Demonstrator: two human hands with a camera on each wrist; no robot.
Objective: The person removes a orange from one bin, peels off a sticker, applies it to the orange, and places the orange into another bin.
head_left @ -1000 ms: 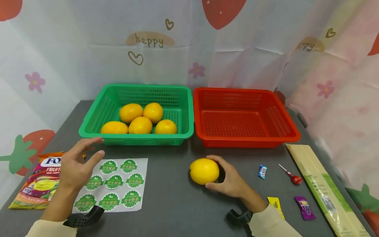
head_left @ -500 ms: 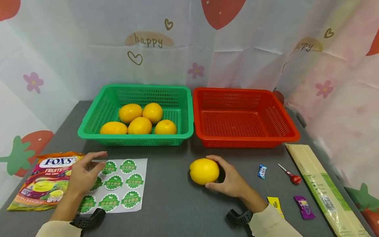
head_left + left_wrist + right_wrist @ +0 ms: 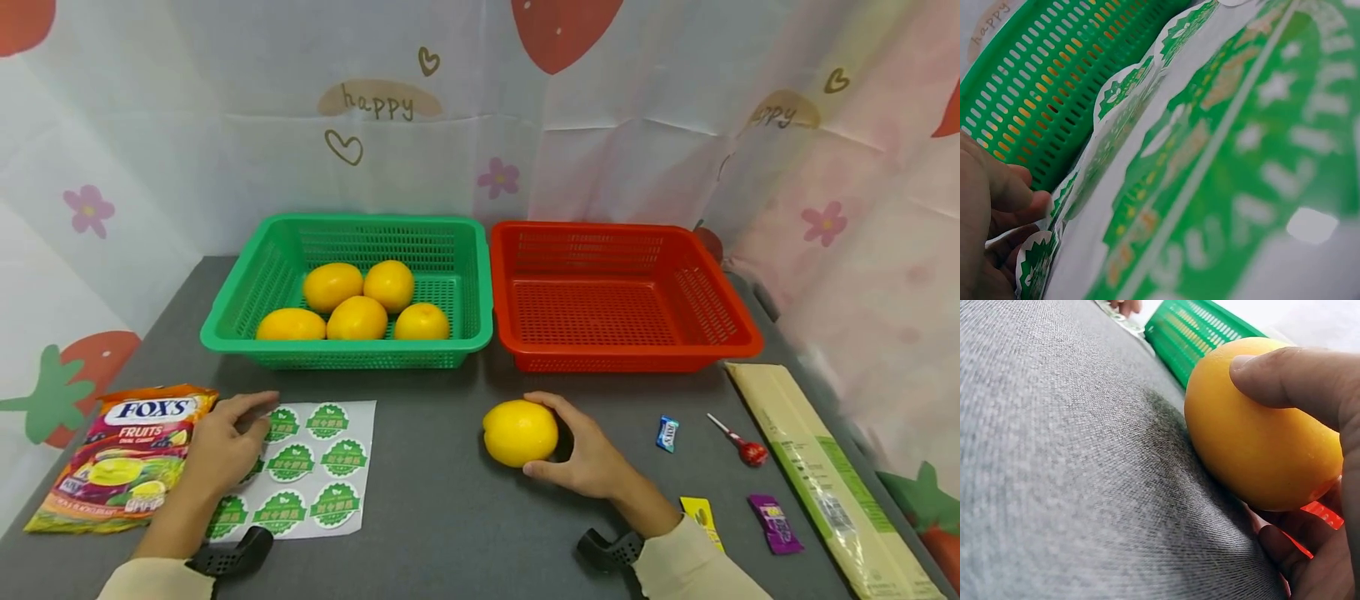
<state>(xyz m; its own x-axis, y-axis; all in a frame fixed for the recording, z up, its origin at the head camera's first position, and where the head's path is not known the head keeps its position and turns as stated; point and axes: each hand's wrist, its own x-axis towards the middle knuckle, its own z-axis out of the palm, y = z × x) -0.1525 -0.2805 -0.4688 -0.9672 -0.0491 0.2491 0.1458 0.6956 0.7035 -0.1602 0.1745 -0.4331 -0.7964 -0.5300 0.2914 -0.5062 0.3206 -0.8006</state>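
Note:
A plump yellow lemon (image 3: 521,433) rests on the grey table in front of the baskets. My right hand (image 3: 581,450) holds it, thumb on the near side and fingers round the far side; the right wrist view shows the thumb pressed on the lemon (image 3: 1254,431). My left hand (image 3: 228,446) is low over the upper left of a white sheet of round green stickers (image 3: 345,500), thumb and index finger bent and apart. In the left wrist view its fingertips (image 3: 1038,203) are right at the edge of a sticker (image 3: 1035,265). That hand hides part of the sheet.
A green basket (image 3: 345,357) with several lemons stands behind the sheet, beside a red basket (image 3: 600,360). A candy bag (image 3: 112,467) lies at the left. Wrapped candies (image 3: 775,523), a lollipop (image 3: 752,452) and a long flat package (image 3: 825,492) lie at the right.
My left hand has come right and down from above the candy bag to the sheet, its thumb and index finger closer together. The right hand stays on the lemon.

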